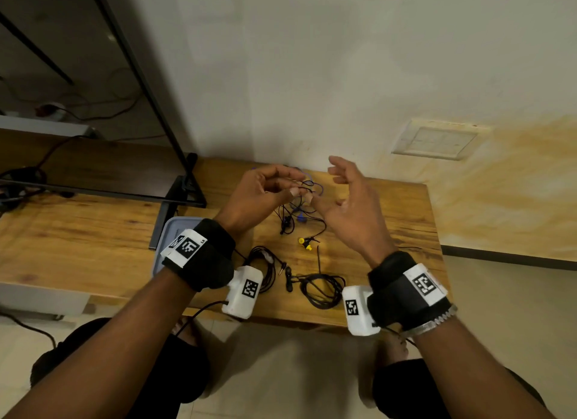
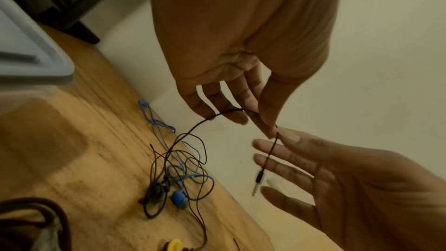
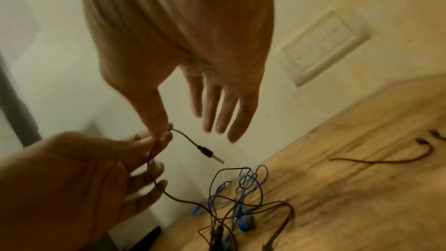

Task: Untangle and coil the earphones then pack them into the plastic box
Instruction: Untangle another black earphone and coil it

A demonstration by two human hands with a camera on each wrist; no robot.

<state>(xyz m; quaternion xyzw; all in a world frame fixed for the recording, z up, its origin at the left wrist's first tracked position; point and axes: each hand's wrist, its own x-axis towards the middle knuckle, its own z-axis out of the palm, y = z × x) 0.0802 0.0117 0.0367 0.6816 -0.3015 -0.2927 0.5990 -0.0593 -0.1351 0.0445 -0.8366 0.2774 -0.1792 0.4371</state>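
Fingers of the left hand [image 2: 231,49] pinch the black cord [image 2: 193,129] near its plug [image 2: 258,178]; the right hand [image 2: 342,177] is spread beside it, thumb touching the pinch, gripping nothing. Step in hand, as judged: untangling. The cord runs down into the tangle [image 1: 299,209] with a blue cord on the table [image 1: 93,231]. Next: draw the plug end free of the blue loops, slowly to avoid tightening knots. The box [image 1: 175,228] waits under the left wrist.

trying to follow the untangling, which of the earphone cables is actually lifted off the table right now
The thin black cable with the dangling jack plug: the left hand pinches it above the table. The blue one lies on the wood.
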